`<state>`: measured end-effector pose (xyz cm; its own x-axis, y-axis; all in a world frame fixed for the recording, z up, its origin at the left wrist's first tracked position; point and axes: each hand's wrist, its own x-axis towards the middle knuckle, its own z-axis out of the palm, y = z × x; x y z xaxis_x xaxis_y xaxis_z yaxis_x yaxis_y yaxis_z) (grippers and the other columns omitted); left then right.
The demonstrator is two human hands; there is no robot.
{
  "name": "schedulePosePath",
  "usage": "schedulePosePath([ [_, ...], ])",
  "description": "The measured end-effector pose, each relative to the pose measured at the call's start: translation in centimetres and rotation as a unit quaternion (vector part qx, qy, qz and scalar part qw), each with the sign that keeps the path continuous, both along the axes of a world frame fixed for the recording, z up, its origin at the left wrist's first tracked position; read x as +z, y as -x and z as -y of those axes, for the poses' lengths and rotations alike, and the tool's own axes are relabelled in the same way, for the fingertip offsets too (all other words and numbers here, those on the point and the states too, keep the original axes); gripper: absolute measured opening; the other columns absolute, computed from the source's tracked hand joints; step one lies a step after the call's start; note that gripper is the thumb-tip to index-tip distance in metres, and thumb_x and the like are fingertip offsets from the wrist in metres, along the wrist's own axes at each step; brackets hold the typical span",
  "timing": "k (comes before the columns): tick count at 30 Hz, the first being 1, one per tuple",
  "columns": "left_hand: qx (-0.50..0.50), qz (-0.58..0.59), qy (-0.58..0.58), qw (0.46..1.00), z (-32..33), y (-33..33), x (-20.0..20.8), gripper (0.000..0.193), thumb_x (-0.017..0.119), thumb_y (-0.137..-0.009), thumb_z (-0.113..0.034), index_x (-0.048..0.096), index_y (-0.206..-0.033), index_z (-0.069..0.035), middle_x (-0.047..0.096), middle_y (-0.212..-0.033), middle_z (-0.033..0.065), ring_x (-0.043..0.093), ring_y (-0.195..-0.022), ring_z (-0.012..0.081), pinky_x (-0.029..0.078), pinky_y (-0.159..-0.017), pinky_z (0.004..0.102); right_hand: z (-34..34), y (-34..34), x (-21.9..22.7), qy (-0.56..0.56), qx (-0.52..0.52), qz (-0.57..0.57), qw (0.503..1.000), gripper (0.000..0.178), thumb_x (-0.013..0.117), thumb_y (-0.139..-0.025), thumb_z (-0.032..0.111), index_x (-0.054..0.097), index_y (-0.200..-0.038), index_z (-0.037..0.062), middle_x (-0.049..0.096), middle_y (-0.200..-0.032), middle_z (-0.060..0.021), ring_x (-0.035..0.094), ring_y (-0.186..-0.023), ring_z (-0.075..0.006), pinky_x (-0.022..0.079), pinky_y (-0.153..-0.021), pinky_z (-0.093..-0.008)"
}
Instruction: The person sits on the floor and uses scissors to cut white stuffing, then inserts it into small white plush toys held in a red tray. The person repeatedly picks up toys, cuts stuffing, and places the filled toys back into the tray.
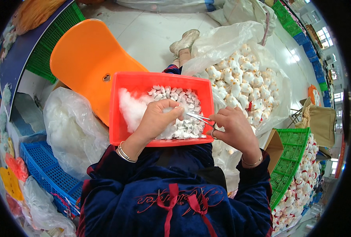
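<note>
My left hand point(157, 117) is closed in a pinch over the red plastic bin point(161, 76) on my lap. A small white piece point(179, 108) shows at its fingertips, partly hidden by them. My right hand point(235, 128) grips the finger loops of metal scissor-handled forceps point(199, 117), whose tips reach toward that piece. Fluffy white stuffing point(130, 110) fills the bin's left side and also lies under my left hand. Many small white-and-grey sewn pieces point(183, 94) are heaped across the middle and right of the bin.
A clear bag of small white plush toys point(242, 85) lies to the right, with a green crate point(290, 162) nearer me. An orange chair point(84, 67) stands at the left, above a bag of stuffing point(66, 122) and a blue crate point(49, 170).
</note>
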<state>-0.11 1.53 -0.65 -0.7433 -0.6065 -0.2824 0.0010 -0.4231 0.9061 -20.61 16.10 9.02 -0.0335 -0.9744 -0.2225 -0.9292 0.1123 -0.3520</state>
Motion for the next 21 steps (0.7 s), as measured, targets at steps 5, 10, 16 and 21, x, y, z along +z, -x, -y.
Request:
schedulePosePath([
  [5,0.004,0.012,0.092,0.996,-0.4,-0.3,0.4,0.019,0.071,-0.095,-0.016,0.074,-0.104,0.0,0.072,-0.083,0.0013,0.062,-0.074,0.0037,0.05,-0.067,0.0206,-1.1,1.7,-1.0,0.032,-0.01,0.083,0.996,0.039,0.084,-0.072,0.024,0.072,-0.107,0.0105,0.066,-0.089,-0.0052,0.06,-0.093,-0.0282,0.044,-0.083,-0.0404],
  [10,-0.011,0.037,0.269,0.962,-0.3,-0.4,0.5,0.019,0.07,-0.093,-0.014,0.073,-0.106,0.001,0.073,-0.084,0.0063,0.065,-0.075,0.0073,0.052,-0.068,0.0245,-0.6,1.7,0.7,0.091,-0.02,0.078,0.993,0.051,0.088,-0.066,0.025,0.07,-0.11,0.0081,0.065,-0.102,-0.0092,0.058,-0.102,-0.0302,0.045,-0.088,-0.0406],
  [16,-0.008,0.041,0.288,0.957,0.0,-0.4,0.8,0.02,0.07,-0.093,-0.011,0.073,-0.109,0.001,0.074,-0.088,0.0095,0.066,-0.077,0.0091,0.053,-0.069,0.0266,-0.4,1.1,-0.5,0.029,-0.017,0.061,0.998,0.047,0.087,-0.07,0.028,0.071,-0.11,0.0088,0.066,-0.104,-0.0082,0.058,-0.102,-0.029,0.044,-0.088,-0.0429],
  [21,0.008,0.031,0.236,0.971,0.0,-0.5,1.2,0.021,0.07,-0.094,-0.011,0.073,-0.11,0.002,0.074,-0.089,0.0058,0.065,-0.079,0.0071,0.052,-0.072,0.0242,-0.7,1.3,-0.8,-0.017,-0.044,0.071,0.996,0.036,0.082,-0.075,0.024,0.073,-0.107,0.0097,0.066,-0.092,-0.0069,0.062,-0.091,-0.0265,0.042,-0.081,-0.0424],
])
